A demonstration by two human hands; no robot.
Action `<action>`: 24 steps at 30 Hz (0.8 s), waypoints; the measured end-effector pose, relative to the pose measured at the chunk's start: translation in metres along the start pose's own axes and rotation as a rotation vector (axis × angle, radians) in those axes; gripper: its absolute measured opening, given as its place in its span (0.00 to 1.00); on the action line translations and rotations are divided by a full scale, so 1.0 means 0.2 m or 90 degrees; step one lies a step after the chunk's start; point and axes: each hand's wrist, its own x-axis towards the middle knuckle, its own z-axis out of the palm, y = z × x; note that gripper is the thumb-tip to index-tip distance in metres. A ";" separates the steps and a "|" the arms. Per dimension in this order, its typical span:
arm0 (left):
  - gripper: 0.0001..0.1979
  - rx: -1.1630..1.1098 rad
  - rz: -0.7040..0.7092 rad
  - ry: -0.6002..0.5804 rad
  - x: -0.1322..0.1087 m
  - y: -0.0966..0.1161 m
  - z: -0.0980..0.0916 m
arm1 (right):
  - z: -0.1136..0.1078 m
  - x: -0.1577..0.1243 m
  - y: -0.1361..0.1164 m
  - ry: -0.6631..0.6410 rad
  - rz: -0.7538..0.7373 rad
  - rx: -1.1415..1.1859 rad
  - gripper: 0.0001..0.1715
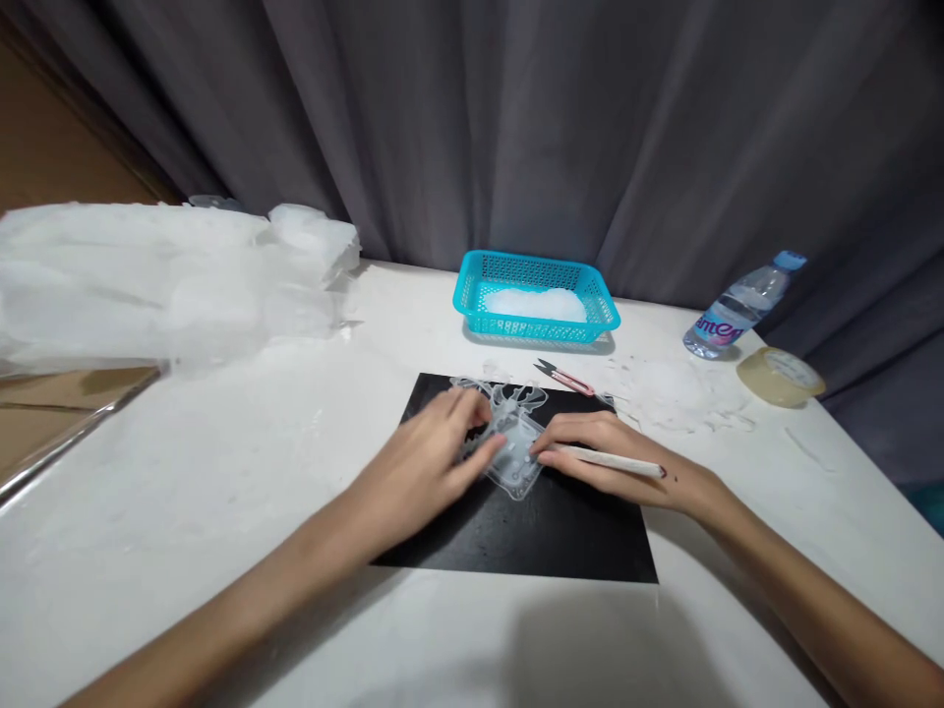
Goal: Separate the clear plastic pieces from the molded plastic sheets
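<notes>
A clear plastic piece [514,447] with small cut-outs lies on a black mat [531,516] on the white table. My left hand [428,452] presses on the piece's left side, fingers curled over its edge. On the right side of the piece, my right hand [597,447] grips a thin white stick [616,461] like a pen, its tip end at the plastic. The stick's far end sticks out over the back of the hand.
A turquoise basket [536,295] with clear plastic bits stands behind the mat. Small red-handled snips [564,377] lie beside it. A water bottle [741,307] and a tape roll [780,376] sit at the right edge. Bags of clear plastic [162,280] pile up at the left.
</notes>
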 end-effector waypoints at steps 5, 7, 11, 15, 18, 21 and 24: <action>0.23 0.035 0.105 -0.083 -0.04 -0.03 0.08 | 0.08 0.01 -0.03 -0.025 0.056 0.096 0.12; 0.28 0.020 0.119 -0.136 -0.01 -0.10 0.07 | 0.08 0.01 -0.03 -0.023 0.095 0.130 0.12; 0.33 -0.040 0.118 -0.210 0.04 -0.22 0.02 | 0.03 0.01 -0.02 0.030 0.150 0.126 0.12; 0.32 -0.099 0.147 -0.217 0.07 -0.28 0.00 | 0.03 0.01 -0.02 -0.023 0.057 0.054 0.09; 0.29 -0.125 0.156 -0.198 0.07 -0.29 -0.02 | 0.07 0.00 -0.01 -0.069 -0.016 0.025 0.08; 0.25 -0.129 0.166 -0.183 0.08 -0.28 -0.05 | 0.11 0.01 0.01 -0.060 -0.036 0.037 0.08; 0.22 -0.121 0.172 -0.168 0.07 -0.26 -0.07 | 0.12 0.02 0.02 -0.047 -0.051 0.064 0.06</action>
